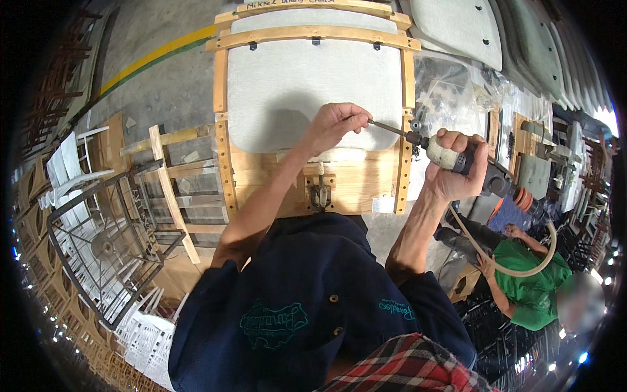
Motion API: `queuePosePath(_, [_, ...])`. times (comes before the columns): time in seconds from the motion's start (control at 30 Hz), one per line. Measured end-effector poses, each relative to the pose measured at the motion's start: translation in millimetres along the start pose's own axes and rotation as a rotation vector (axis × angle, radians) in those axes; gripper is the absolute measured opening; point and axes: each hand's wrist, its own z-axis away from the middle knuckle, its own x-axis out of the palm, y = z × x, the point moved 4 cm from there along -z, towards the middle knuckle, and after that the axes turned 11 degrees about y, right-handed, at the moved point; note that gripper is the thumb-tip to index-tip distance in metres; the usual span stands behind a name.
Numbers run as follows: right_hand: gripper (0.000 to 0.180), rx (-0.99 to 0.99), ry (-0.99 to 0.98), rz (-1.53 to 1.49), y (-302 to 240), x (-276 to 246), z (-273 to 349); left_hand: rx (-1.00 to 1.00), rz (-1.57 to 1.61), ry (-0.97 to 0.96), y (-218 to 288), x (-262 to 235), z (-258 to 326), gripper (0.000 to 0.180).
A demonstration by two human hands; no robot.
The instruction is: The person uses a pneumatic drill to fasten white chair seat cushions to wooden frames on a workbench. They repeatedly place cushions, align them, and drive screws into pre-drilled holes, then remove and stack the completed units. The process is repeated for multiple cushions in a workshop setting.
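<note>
My right hand (457, 166) is wrapped round a power screwdriver (465, 162), a dark tool with a pale band near its front. Its long thin bit (388, 127) points left. At the bit's tip my left hand (336, 127) is pinched closed; whatever small thing is between thumb and finger is too small to make out. Below both hands lies a light grey padded panel (261, 85), set in a wooden frame jig (223, 150). A toggle clamp (320, 193) is fixed to the jig's near board, with a pale bar between it and the panel.
Small black brackets (316, 40) line the jig's far crossbar. More grey panels (457, 29) stand at the far right, near clear plastic sheeting (444, 91). A wire-cage fan (104, 248) and wooden slats (173, 196) are on the left. A person in green (532, 281) works at right beside a beige hose (545, 258).
</note>
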Motion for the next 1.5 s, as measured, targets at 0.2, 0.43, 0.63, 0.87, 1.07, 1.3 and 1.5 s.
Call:
queuePosePath(0.2, [0.029, 0.032, 0.121, -0.119, 1.7, -10.3, -8.2, -0.015, 0.077, -0.076, 11.4, -2.1, -19.3, 0.024])
queuePosePath(0.43, [0.031, -0.053, 0.115, -0.119, 9.6, -16.7, -25.0, -0.046, 0.009, 0.013, 22.8, 7.8, -43.0, 0.025])
queuePosePath(0.63, [0.03, -0.112, 0.123, -0.045, 25.5, -9.2, -43.0, 0.005, -0.146, 0.068, 13.4, 13.4, -71.4, 0.037])
queuePosePath(0.87, [0.028, -0.24, 0.039, 0.076, 65.4, -6.4, -90.9, 0.49, -0.709, 0.387, 9.0, -3.4, -128.4, 0.069])
queuePosePath(1.07, [0.019, -0.367, -0.043, 0.109, 108.2, 16.6, -122.3, 1.031, -0.95, 0.597, 0.4, -11.8, -167.1, 0.054])
queuePosePath(1.3, [0.025, -0.382, -0.091, 0.217, 134.0, 31.0, -130.2, 0.739, -1.014, 0.576, -20.9, -12.2, -203.3, 0.071])
queuePosePath(1.5, [0.028, -0.429, -0.132, 0.346, 140.2, 33.6, -135.2, 0.843, -0.952, 0.588, -14.0, -12.8, -200.8, 0.065])
